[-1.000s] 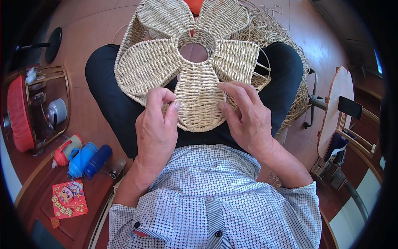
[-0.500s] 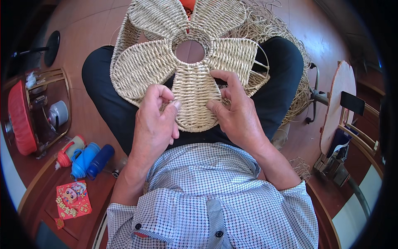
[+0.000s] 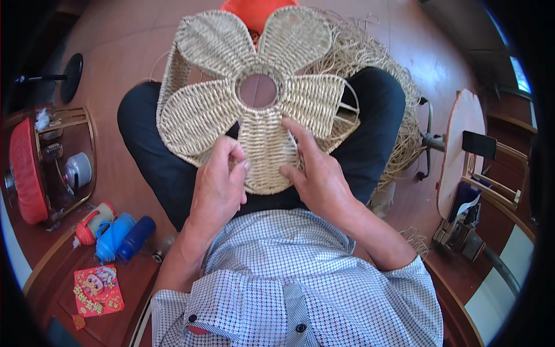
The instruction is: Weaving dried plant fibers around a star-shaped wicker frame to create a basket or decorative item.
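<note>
A pale straw flower-shaped weaving lies across my lap, with five petals round an open ring and a woven side behind its upper left. The right-hand petal has bare curved rods at its outer edge. My left hand is closed on the left edge of the nearest petal, thumb against it and fingers curled. My right hand grips that petal's right edge, thumb on the weave and index finger reaching toward the ring; some fingertips are hidden.
Loose cord heaps at upper right; an orange object sits behind the weaving. At left are a framed stool with red pad, blue bottles and a red paper. A board with a black phone-like object stands right.
My right index finger has moved up the nearest petal toward the ring. The weaving sits lower in view at its top, showing more of the orange object behind it.
</note>
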`<action>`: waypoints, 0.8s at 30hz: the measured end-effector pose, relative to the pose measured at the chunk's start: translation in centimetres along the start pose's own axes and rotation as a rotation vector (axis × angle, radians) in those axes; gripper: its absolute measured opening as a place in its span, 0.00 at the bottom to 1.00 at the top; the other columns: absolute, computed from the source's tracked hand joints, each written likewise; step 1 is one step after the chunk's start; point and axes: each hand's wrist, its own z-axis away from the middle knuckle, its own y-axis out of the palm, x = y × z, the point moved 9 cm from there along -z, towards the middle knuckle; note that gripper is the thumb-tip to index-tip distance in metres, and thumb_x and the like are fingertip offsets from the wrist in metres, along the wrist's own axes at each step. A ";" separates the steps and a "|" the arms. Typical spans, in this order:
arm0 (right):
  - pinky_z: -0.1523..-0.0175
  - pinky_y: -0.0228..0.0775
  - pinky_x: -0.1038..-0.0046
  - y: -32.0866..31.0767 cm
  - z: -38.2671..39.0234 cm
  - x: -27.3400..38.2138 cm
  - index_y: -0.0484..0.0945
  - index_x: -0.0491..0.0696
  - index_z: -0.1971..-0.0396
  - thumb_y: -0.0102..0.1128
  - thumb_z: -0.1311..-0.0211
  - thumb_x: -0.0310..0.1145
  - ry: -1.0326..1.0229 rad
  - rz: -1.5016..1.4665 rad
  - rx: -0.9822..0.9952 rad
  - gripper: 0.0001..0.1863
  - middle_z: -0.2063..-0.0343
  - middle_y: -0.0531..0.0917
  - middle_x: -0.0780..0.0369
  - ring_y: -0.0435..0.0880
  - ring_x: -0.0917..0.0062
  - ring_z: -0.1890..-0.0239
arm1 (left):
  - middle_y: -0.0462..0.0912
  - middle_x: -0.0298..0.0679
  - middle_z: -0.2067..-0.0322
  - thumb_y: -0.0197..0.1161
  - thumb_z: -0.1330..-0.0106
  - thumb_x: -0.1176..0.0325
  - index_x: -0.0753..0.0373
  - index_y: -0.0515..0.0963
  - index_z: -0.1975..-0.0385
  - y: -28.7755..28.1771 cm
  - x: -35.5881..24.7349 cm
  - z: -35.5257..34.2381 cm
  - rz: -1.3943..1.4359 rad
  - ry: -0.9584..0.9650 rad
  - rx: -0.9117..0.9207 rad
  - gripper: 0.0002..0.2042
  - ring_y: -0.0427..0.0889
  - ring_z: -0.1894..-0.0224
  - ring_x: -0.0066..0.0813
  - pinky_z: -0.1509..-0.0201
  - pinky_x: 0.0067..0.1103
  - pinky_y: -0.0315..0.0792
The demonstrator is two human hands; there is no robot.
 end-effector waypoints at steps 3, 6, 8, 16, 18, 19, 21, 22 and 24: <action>0.47 0.83 0.54 -2.8 -0.1 1.4 0.73 0.50 0.28 0.71 0.31 0.25 -0.111 0.049 -0.090 0.32 0.53 0.88 0.46 0.90 0.48 0.51 | 0.82 0.36 0.65 0.60 0.21 0.78 0.65 0.73 0.50 -1.3 -0.5 1.2 0.076 0.043 -0.083 0.06 0.80 0.79 0.15 0.81 0.17 0.74; 0.54 0.84 0.63 -8.8 0.2 3.9 0.87 0.49 0.44 0.74 0.32 0.27 -0.312 0.207 -0.400 0.17 0.54 0.89 0.55 0.91 0.60 0.61 | 0.83 0.37 0.62 0.61 0.18 0.74 0.66 0.76 0.47 -4.7 -0.6 3.7 0.088 0.102 -0.340 0.07 0.80 0.76 0.14 0.77 0.15 0.76; 0.59 0.80 0.64 -11.8 -1.8 4.6 0.86 0.48 0.45 0.74 0.30 0.31 -0.264 0.349 -0.494 0.16 0.55 0.89 0.56 0.88 0.67 0.68 | 0.82 0.37 0.64 0.61 0.15 0.68 0.65 0.76 0.49 -6.2 1.0 4.6 0.074 0.109 -0.320 0.07 0.80 0.78 0.15 0.78 0.15 0.75; 0.44 0.79 0.61 -10.7 -11.9 -0.3 0.89 0.46 0.46 0.61 0.22 0.54 -0.341 0.572 -0.185 0.26 0.54 0.90 0.55 0.90 0.62 0.53 | 0.83 0.46 0.63 0.54 0.14 0.42 0.72 0.77 0.48 -2.3 5.8 2.5 0.274 -0.188 0.016 0.30 0.85 0.78 0.25 0.79 0.20 0.79; 0.47 0.78 0.62 -9.8 -13.7 -1.4 0.90 0.43 0.51 0.64 0.24 0.58 -0.173 0.408 -0.054 0.29 0.60 0.90 0.54 0.89 0.64 0.57 | 0.83 0.47 0.64 0.54 0.15 0.40 0.74 0.77 0.48 -1.9 6.1 1.7 0.302 -0.195 0.028 0.32 0.86 0.77 0.27 0.79 0.20 0.80; 0.53 0.77 0.65 -9.4 -14.4 -1.8 0.88 0.41 0.58 0.67 0.25 0.60 -0.185 0.356 -0.058 0.30 0.68 0.87 0.57 0.86 0.72 0.63 | 0.83 0.48 0.64 0.55 0.15 0.41 0.74 0.78 0.49 -2.1 6.3 1.3 0.249 -0.192 0.003 0.31 0.86 0.77 0.28 0.78 0.22 0.81; 0.57 0.75 0.66 -9.3 -14.5 -1.7 0.87 0.41 0.61 0.68 0.25 0.58 -0.167 0.321 -0.021 0.29 0.71 0.84 0.60 0.82 0.76 0.66 | 0.84 0.47 0.68 0.55 0.16 0.49 0.74 0.81 0.54 -2.6 5.9 1.0 0.166 -0.188 -0.061 0.27 0.86 0.77 0.28 0.76 0.25 0.82; 0.60 0.72 0.68 -9.3 -14.5 -1.4 0.86 0.41 0.63 0.69 0.25 0.57 -0.146 0.286 0.013 0.29 0.74 0.82 0.64 0.78 0.80 0.69 | 0.84 0.47 0.68 0.55 0.16 0.49 0.74 0.81 0.54 -3.0 5.4 1.1 0.174 -0.175 -0.071 0.27 0.86 0.77 0.28 0.76 0.25 0.82; 0.66 0.66 0.72 -9.6 -13.0 -2.2 0.85 0.44 0.67 0.71 0.24 0.52 -0.096 0.200 -0.052 0.23 0.76 0.76 0.71 0.73 0.86 0.71 | 0.84 0.44 0.71 0.54 0.17 0.54 0.75 0.81 0.55 -3.4 4.1 0.7 -0.013 -0.134 -0.035 0.23 0.86 0.76 0.28 0.75 0.26 0.83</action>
